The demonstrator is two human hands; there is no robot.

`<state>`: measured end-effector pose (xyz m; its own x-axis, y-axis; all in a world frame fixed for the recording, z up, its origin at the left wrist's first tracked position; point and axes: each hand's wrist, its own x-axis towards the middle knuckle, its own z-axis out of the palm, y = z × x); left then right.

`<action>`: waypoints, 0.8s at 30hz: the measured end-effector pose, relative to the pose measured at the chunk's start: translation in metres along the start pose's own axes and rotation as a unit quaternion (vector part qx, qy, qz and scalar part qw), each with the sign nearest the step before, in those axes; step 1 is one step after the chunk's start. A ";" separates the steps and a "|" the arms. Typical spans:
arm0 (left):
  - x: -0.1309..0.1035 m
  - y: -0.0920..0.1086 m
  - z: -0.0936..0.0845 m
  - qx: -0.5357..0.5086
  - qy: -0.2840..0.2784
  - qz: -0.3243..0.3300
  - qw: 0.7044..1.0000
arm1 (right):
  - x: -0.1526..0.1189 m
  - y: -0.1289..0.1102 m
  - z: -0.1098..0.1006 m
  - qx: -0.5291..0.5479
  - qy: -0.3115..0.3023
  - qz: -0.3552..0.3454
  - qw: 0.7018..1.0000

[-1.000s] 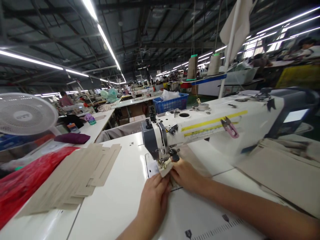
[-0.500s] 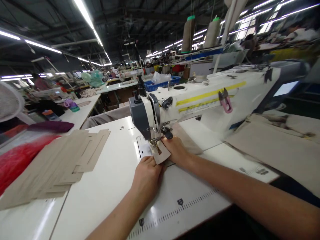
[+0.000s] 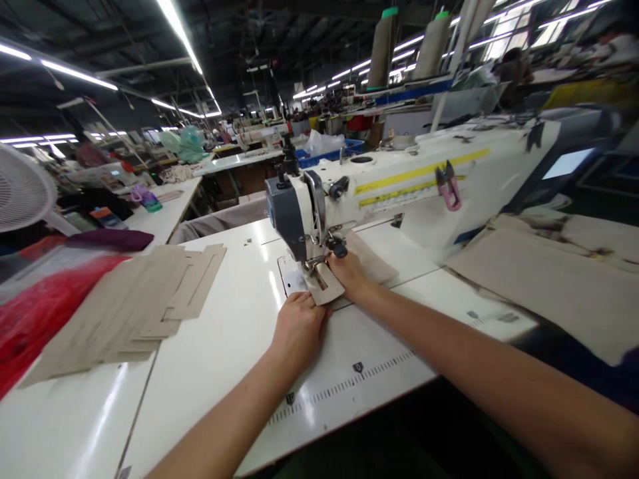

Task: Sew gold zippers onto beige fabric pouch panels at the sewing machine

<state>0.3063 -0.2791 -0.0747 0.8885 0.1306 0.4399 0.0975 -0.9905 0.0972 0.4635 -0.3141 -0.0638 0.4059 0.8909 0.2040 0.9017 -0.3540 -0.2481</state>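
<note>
A beige fabric piece with a slot in it lies under the needle of a white sewing machine. My left hand is closed at the piece's near left edge, fingers curled against it. On the right, my right hand is closed on the piece's far right side, close by the presser foot; the machine head partly hides its fingertips. Behind that hand a larger beige panel lies flat on the machine table.
Stacked beige pieces lie at left beside a red plastic bag and a fan. More beige panels are at right. Pink-handled snippers hang on the machine arm. Thread cones stand behind.
The camera view has shifted, so the table and machine sit slightly differently in the picture. The slotted piece has turned slightly under the needle; both hands stay on it.
</note>
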 end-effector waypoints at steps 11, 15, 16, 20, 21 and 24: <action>-0.014 0.001 -0.013 0.020 0.110 -0.016 0.994 | -0.080 0.021 0.000 0.108 0.119 -0.271 0.949; -0.009 -0.008 -0.007 -0.007 0.152 -0.056 0.987 | -0.078 0.020 0.000 0.106 0.111 -0.250 0.956; -0.008 -0.010 -0.005 -0.010 0.145 -0.053 0.988 | -0.077 0.019 0.000 0.106 0.108 -0.245 0.958; -0.006 -0.017 -0.003 0.017 0.099 0.028 0.995 | -0.075 0.019 0.001 0.106 0.096 -0.226 0.963; -0.006 -0.018 -0.003 0.026 0.096 0.041 0.994 | -0.075 0.020 0.001 0.104 0.093 -0.224 0.965; -0.005 -0.020 -0.005 0.045 0.077 0.073 0.993 | -0.074 0.020 0.002 0.104 0.086 -0.225 0.965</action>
<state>0.2977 -0.2592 -0.0743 0.8171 -0.0174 0.5762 0.0175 -0.9983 -0.0549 0.4513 -0.3870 -0.0856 0.0157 0.8746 0.4846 0.9505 0.1374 -0.2788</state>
